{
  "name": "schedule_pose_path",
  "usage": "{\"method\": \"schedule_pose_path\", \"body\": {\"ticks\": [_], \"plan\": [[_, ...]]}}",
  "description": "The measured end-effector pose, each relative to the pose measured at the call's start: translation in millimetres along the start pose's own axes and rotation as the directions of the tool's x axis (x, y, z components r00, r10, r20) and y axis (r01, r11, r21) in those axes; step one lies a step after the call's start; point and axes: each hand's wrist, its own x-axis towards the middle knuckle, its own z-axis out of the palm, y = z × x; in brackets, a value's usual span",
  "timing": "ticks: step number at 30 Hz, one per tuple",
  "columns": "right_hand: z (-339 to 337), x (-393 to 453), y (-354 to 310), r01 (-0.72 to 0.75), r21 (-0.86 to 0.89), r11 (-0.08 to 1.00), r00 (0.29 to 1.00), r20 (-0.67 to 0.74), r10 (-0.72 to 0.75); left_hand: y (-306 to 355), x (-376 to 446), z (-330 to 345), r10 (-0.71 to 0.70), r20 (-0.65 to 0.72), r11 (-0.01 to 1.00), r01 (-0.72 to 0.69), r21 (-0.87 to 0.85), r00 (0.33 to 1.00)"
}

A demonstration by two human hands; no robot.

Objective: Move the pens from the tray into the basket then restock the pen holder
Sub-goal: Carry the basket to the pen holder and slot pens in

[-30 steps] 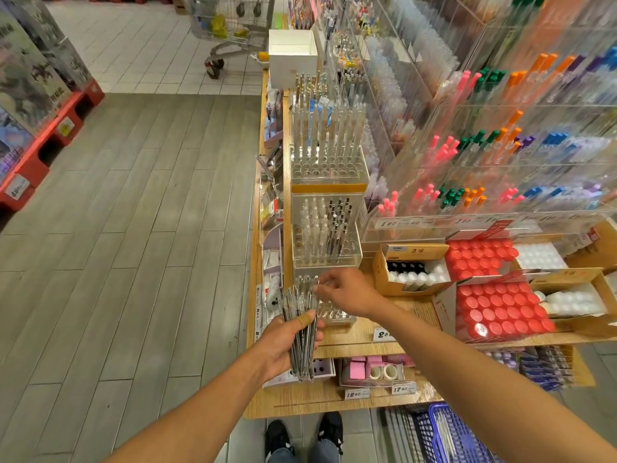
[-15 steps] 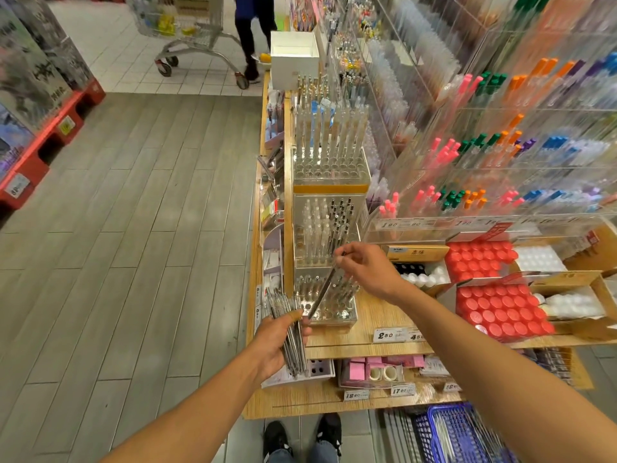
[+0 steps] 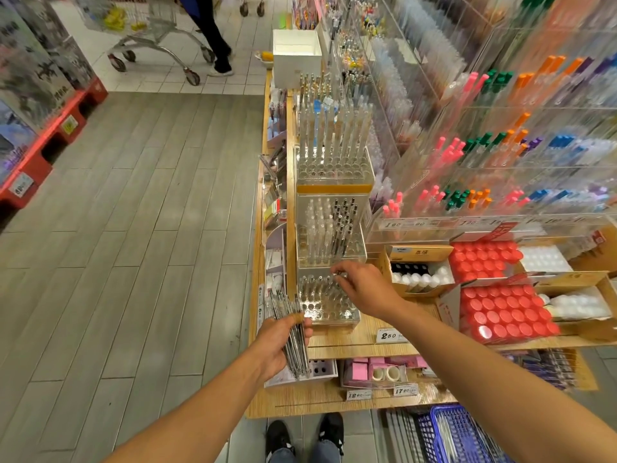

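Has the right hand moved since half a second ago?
Yes. The right hand has dropped from beside the middle pen holder to the lowest clear pen holder, its fingers over the back holes.

Both bare arms reach forward, hands at the pen holder.
The left hand grips a bundle of pens just left of the holder, thumb across them. The right hand hovers over the holder's far right corner, fingertips pinched on a pen top.
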Motion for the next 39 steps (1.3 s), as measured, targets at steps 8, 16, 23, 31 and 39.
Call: {"method": "schedule_pose_path", "body": {"ticks": [8, 16, 23, 31, 39], "plan": [[7, 7, -4, 0.042, -0.069, 0.997, 0.997, 0.069, -0.037, 2, 1, 3, -0.004, -0.011, 0.999, 0.005, 0.038, 1.0], [20, 5, -10, 0.033, -0.15, 0.988, 0.997, 0.075, -0.022, 1, 4, 2, 0.004, 0.016, 1.0, -0.004, 0.03, 1.0], [23, 4, -13, 0.121, -0.271, 0.955, 0.992, 0.015, -0.121, 1, 5, 3, -0.004, 0.081, 1.0, 0.002, 0.026, 0.997], [15, 3, -31, -0.211, 0.282, 0.936, 0.975, 0.122, 0.183, 2, 4, 9, 0.095, 0.104, 0.995, -0.094, -0.018, 0.99], [12, 5, -40, -0.356, 0.476, 0.804, 0.934, 0.196, 0.298, 3, -3, 15, 0.115, 0.146, 0.993, -0.117, 0.007, 0.983]]}}
